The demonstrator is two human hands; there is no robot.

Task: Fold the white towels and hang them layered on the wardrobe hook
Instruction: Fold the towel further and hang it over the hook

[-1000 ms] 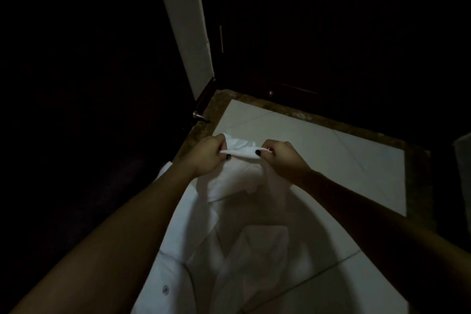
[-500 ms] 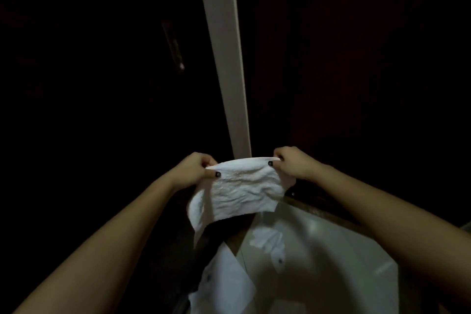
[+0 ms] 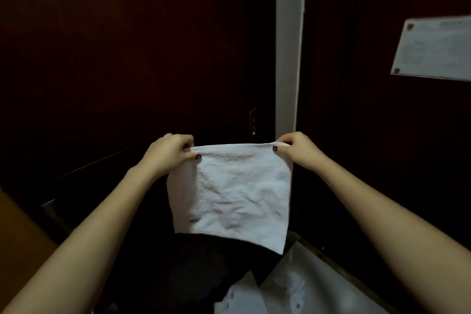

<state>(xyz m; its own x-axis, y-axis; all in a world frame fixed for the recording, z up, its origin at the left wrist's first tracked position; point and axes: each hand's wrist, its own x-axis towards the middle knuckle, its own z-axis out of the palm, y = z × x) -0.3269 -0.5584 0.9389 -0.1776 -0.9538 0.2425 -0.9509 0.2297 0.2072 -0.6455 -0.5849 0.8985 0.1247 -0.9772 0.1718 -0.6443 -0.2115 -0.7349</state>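
Both hands (image 3: 170,151) (image 3: 297,148) pinch white towel (image 3: 230,192) corners.

Bare forearms (image 3: 114,206) — dark-polished nails (image 3: 198,157) on left hand (image 3: 170,153) and right hand (image 3: 298,150)

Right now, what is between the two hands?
In the head view, the white towel spans the gap: the left hand and the right hand each pinch a top corner.

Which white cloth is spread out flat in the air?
The towel that the left hand and right hand pinch by its top corners; the other white cloth lies below.
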